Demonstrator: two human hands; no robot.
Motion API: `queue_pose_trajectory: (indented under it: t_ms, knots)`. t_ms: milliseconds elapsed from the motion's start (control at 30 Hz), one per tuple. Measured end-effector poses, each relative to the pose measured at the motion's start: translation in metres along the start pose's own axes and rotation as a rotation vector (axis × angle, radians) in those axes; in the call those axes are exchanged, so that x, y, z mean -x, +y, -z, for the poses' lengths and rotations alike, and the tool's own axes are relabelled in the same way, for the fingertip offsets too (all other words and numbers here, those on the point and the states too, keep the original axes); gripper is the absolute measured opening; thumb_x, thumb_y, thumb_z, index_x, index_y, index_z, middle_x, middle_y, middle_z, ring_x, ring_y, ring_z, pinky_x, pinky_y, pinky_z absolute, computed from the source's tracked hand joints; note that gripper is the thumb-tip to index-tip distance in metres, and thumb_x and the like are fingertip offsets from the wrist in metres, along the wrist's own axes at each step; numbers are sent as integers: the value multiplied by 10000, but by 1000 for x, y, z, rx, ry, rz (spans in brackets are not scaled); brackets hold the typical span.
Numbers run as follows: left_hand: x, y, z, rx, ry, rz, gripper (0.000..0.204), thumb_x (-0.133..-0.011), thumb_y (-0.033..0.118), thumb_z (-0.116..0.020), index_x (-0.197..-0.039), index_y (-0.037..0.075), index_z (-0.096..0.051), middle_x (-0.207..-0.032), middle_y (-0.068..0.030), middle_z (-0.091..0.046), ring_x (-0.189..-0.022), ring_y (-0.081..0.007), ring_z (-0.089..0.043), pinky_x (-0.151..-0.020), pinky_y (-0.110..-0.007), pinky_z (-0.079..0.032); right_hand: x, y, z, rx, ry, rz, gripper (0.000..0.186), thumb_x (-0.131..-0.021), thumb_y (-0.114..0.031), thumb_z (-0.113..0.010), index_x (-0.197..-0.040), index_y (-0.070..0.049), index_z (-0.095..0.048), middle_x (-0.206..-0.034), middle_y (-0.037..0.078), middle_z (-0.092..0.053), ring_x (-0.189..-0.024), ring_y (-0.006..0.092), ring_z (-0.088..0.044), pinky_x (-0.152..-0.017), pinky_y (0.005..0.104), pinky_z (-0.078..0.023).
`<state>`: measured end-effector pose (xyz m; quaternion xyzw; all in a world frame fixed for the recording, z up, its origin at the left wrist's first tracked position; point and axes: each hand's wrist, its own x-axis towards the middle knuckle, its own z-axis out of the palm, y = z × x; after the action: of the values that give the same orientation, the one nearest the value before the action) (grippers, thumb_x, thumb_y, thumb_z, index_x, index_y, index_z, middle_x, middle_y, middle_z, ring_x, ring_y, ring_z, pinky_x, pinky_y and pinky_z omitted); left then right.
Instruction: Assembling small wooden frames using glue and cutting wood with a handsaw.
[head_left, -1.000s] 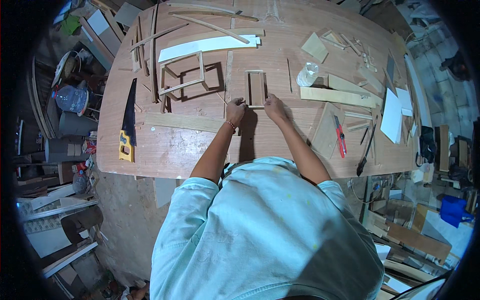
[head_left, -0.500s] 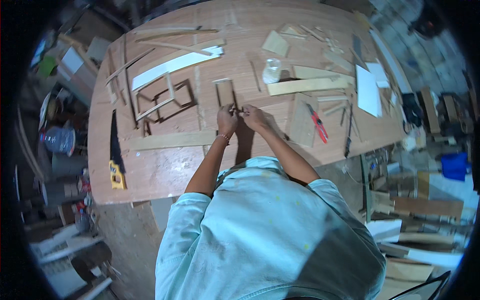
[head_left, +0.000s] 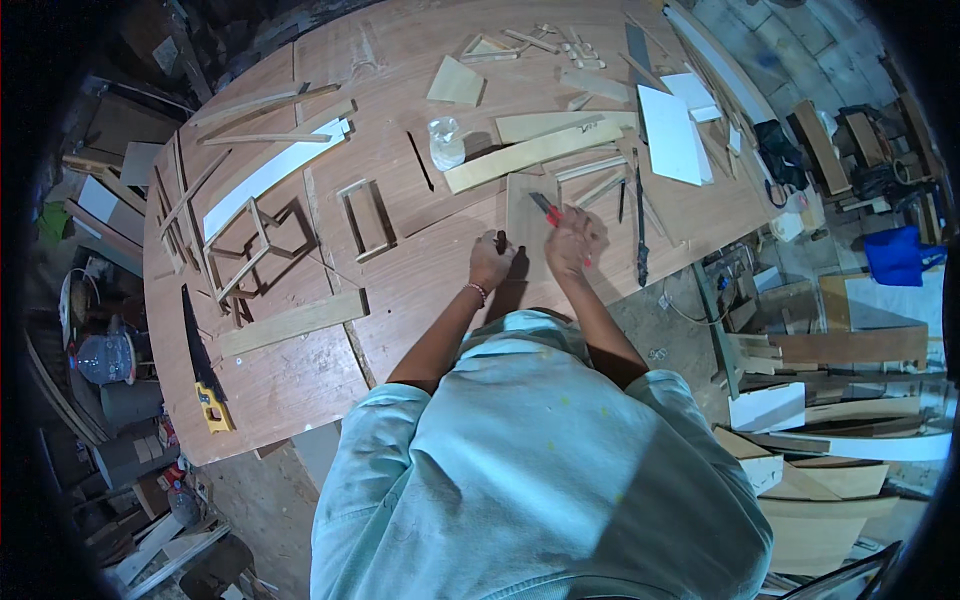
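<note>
A slatted wooden frame (head_left: 262, 250) and a small rectangular frame (head_left: 367, 218) are lying assembled on the counter (head_left: 300, 380). The left hand (head_left: 490, 262) is closing around a small dark tool, and the right hand (head_left: 572, 240) is gripping a red-handled cutter (head_left: 546, 208) over a flat pale board (head_left: 528, 210), seemingly unfinished.

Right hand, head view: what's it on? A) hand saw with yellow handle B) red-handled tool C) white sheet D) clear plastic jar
B: the right hand grips a red-handled tool over a flat wooden board; the hand saw lies far off at the table's left edge, and the clear jar and white sheet sit untouched farther up the table.
</note>
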<state>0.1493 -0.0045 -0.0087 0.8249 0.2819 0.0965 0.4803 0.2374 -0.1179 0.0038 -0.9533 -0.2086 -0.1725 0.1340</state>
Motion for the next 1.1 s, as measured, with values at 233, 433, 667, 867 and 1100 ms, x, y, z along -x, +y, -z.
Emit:
queue_pose_trajectory:
  t_ms: [233, 433, 667, 867, 1100]
  knots:
    - [-19, 13, -46, -122, 287, 89, 407, -589, 251, -653, -808, -43, -476, -669, -180, -542, -688, -298, -529, -620, -364, -428, -11, 53, -7, -298, -367, -72, 363, -656, -101, -533, -996, -18, -435, -944, 212, -474, -900, 347, -457, -758, 410, -378]
    - [-23, 13, -59, 202, 144, 306, 221, -657, 150, -614, -763, -24, -526, -635, -91, -552, -553, -136, -528, -493, -253, -419, -45, 87, -32, -487, -145, -26, 233, -646, 13, -466, -870, -40, -500, -797, 173, -507, -731, 317, -488, -626, 390, -397]
    - [-24, 19, -31, 484, -49, 367, 220, -682, 127, -571, -837, -26, -548, -717, -111, -573, -621, -143, -534, -551, -277, -428, -106, 111, -47, -583, 40, 3, 230, -631, -11, -511, -860, -24, -515, -684, 158, -527, -680, 321, -508, -629, 379, -405]
    - [-37, 13, -6, 121, -259, 104, 283, -675, 128, -548, -892, -54, -541, -759, -75, -576, -682, -122, -514, -619, -257, -420, -120, 107, -46, -482, -27, -34, 304, -675, -48, -514, -975, -13, -484, -778, 191, -530, -694, 343, -524, -606, 398, -416]
    - [-58, 33, -6, -127, -518, -67, 276, -636, 147, -556, -878, 16, -578, -751, -78, -598, -653, -124, -522, -637, -270, -423, -78, 77, -42, -938, -367, 221, 252, -718, -107, -513, -961, -44, -493, -780, 175, -530, -713, 330, -521, -616, 389, -410]
